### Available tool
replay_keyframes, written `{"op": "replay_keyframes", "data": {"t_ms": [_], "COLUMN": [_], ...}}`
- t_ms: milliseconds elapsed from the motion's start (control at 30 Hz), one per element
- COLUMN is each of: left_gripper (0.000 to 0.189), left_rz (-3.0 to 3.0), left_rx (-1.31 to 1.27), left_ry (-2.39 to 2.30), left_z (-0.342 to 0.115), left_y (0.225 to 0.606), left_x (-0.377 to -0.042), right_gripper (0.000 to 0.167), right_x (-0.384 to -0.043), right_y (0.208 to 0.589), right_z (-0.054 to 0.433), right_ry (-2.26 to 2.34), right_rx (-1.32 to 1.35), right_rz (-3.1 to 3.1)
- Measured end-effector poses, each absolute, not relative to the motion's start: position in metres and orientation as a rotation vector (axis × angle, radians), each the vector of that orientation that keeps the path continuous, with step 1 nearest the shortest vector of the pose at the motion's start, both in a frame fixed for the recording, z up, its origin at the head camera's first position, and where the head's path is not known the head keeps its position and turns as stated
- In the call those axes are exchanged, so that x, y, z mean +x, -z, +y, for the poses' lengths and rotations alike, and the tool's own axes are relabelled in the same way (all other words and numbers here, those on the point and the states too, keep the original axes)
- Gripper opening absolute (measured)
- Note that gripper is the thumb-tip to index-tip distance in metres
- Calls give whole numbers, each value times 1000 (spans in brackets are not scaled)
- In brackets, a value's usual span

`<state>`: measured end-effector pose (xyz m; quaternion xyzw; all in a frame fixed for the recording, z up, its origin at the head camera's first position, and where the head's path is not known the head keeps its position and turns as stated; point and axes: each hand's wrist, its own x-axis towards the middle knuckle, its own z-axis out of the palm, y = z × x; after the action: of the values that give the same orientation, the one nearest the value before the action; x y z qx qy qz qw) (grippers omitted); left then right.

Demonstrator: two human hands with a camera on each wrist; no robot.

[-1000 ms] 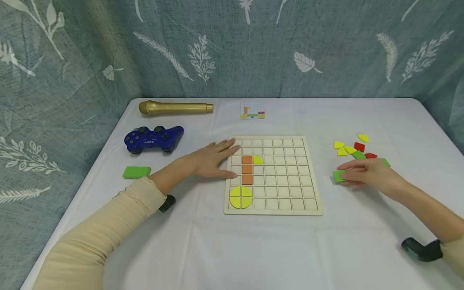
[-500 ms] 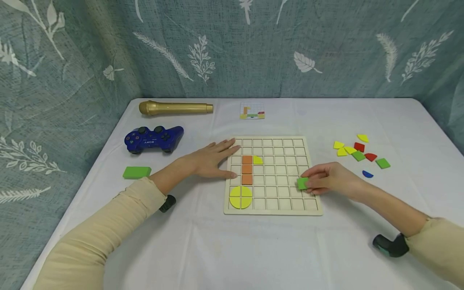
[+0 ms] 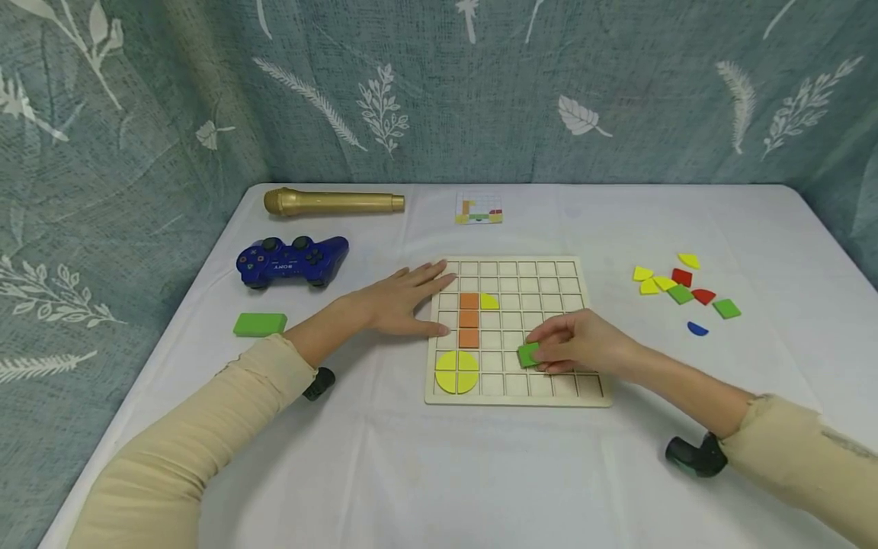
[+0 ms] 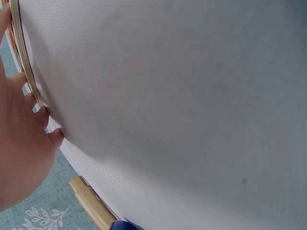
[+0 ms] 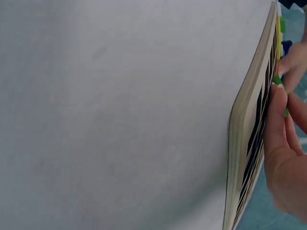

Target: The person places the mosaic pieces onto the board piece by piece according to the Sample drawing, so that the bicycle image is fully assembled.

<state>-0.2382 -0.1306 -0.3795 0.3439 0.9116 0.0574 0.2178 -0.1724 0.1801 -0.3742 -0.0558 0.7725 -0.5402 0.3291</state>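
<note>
A pale wooden grid board lies at the middle of the table. My left hand rests flat with spread fingers, its fingertips on the board's left edge. Between thumb and fingers my right hand pinches a green square tile over the board's lower middle cells; the same tile shows partly behind the fingers in the right wrist view. Three orange squares stand in a column on the board, a yellow quarter-circle beside the top one. Yellow quarter pieces form a circle at the lower left.
Right of the board lie loose yellow, red and green pieces and a blue half-round piece. A pattern card sits behind the board. At left are a gold microphone, a blue game controller and a green block.
My right hand has carried the green tile leftward from beside the loose pieces to over the board's lower middle. The left hand stays in place at the board's edge.
</note>
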Motion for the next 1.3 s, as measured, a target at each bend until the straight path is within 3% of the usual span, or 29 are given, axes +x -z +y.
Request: {"op": "replay_keyframes", "data": {"t_ms": [967,1300], "left_gripper": [91,91], "left_rz": [2529,2529], "left_rx": [920,930], "left_ry": [-164,-172], "left_z": [-129,-131], "left_y": [378,379], "left_x": [-240,-240], "right_gripper": [20,35], "right_x": [-166,-178], "right_y": [372,372], "right_z": [136,152], "right_ry": [1294,1315], "right_rx": [-287,-269], "right_rz": [2192,1962]}}
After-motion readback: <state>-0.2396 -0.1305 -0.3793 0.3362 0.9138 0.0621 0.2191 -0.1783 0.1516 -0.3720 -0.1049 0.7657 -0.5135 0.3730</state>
